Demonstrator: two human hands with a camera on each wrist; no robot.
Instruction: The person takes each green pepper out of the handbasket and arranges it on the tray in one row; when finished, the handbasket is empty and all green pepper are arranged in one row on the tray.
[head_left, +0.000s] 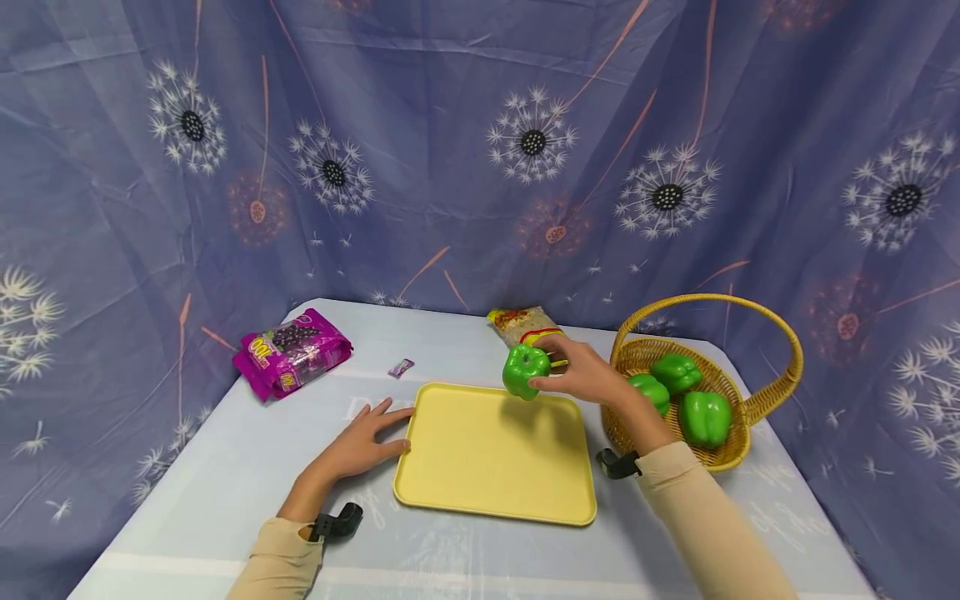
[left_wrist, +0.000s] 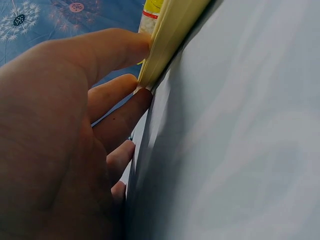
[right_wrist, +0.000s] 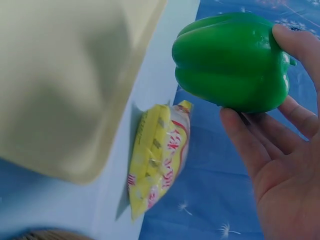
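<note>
My right hand (head_left: 573, 367) grips a green bell pepper (head_left: 525, 371) between thumb and fingers, above the far right part of a yellow tray (head_left: 487, 458). The right wrist view shows the pepper (right_wrist: 232, 62) held clear of the table. At the tray's left edge, my left hand (head_left: 367, 442) rests with fingers spread, and its thumb and fingertips touch the rim (left_wrist: 167, 45). To the right, a wicker basket (head_left: 738, 433) holds three more green peppers (head_left: 705, 418), partly behind my right forearm.
A purple snack bag (head_left: 292, 354) lies at the back left. Near the tray's far edge is a small wrapped candy (head_left: 401, 367). A yellow and clear packet (head_left: 517, 323) lies behind the right hand. A dandelion-print curtain (head_left: 420, 167) hangs behind the white table (head_left: 247, 467).
</note>
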